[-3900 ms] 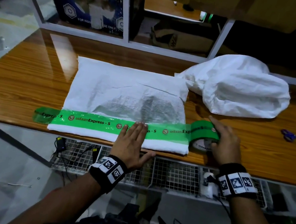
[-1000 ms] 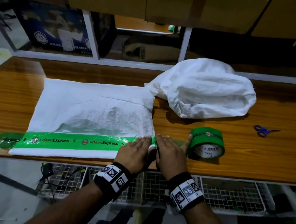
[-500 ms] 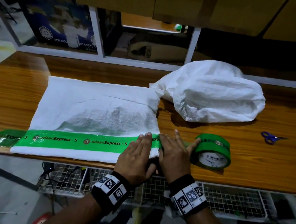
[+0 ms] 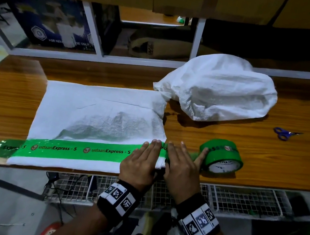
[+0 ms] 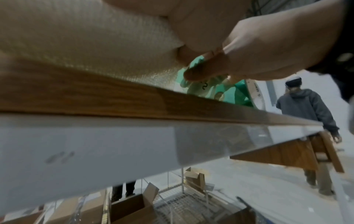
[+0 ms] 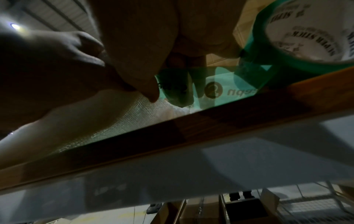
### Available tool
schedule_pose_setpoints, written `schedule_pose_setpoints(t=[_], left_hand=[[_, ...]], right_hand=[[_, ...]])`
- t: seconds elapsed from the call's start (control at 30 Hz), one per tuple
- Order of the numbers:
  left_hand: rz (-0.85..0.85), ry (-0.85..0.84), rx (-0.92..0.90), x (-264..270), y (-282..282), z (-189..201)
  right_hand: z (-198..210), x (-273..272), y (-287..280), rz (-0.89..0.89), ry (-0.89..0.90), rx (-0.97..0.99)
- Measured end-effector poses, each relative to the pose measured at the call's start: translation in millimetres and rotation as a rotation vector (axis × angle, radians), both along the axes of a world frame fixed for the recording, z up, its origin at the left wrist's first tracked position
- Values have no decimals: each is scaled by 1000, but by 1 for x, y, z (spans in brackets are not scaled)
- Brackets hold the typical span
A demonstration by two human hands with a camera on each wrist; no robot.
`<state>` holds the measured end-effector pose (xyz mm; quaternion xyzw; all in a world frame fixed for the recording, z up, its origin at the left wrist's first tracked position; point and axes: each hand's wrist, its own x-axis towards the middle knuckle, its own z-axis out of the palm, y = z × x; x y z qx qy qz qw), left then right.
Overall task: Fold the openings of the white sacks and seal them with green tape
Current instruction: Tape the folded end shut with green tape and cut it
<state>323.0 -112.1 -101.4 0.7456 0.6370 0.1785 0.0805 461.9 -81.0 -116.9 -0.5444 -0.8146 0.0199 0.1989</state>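
Observation:
A flat white sack (image 4: 98,112) lies on the wooden table (image 4: 266,155), with a printed green tape strip (image 4: 75,150) running along its folded near edge. My left hand (image 4: 141,162) presses flat on the tape at the sack's right end. Right beside it, my right hand (image 4: 181,166) covers the stretch of tape leading to the green tape roll (image 4: 223,156). Its fingers lie straight on top and the little finger touches the roll. In the right wrist view its thumb sits under the tape (image 6: 220,91), pinching it. A second, bulging white sack (image 4: 221,93) sits behind.
Blue scissors (image 4: 283,133) lie at the right of the table. Shelves with boxes stand behind the table, and a wire rack hangs under its front edge. Another person (image 5: 304,109) stands beyond the table's right end in the left wrist view.
The right hand has let go of the roll, which now stands on the table, and has come to the tape beside the left hand. The left hand slid right to the sack's end.

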Motion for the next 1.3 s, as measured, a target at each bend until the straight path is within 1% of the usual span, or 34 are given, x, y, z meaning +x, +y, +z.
schedule_pose_setpoints(t=[0.1, 0.23, 0.37, 0.4, 0.5, 0.6, 0.73, 0.87, 0.97, 1.07, 1.1, 1.17, 1.23, 1.3], left_hand=[[23, -41, 26, -2, -4, 8], [130, -129, 40, -4, -13, 18], [231, -307, -46, -10, -20, 29], [239, -329, -47, -12, -20, 31], [243, -377, -18, -19, -23, 36], [215, -445, -3, -26, -28, 36], [177, -542, -16, -34, -33, 34], [152, -616, -63, -42, -36, 32], [106, -674, -65, -51, -38, 29], [54, -832, -116, -61, -40, 26], [43, -885, -144, -64, -40, 27], [46, -1001, -207, -69, -40, 31], [53, -1063, -260, -74, -38, 34], [55, -1080, -281, -78, -38, 32]], right_hand=[[-5, -3, -8, 17, 78, 5], [-2, -9, -17, 58, 250, -28], [2, -15, -31, 97, 446, -88], [4, -17, -35, 103, 479, -95], [15, -24, -45, 78, 527, -144], [32, -31, -56, 39, 553, -271], [43, -39, -68, 24, 617, -348], [50, -49, -76, 48, 706, -416], [52, -57, -77, 84, 717, -443], [55, -63, -75, 141, 680, -464], [54, -66, -73, 158, 633, -475], [48, -73, -70, 163, 468, -482], [40, -80, -68, 137, 311, -500], [38, -86, -68, 164, 279, -527]])
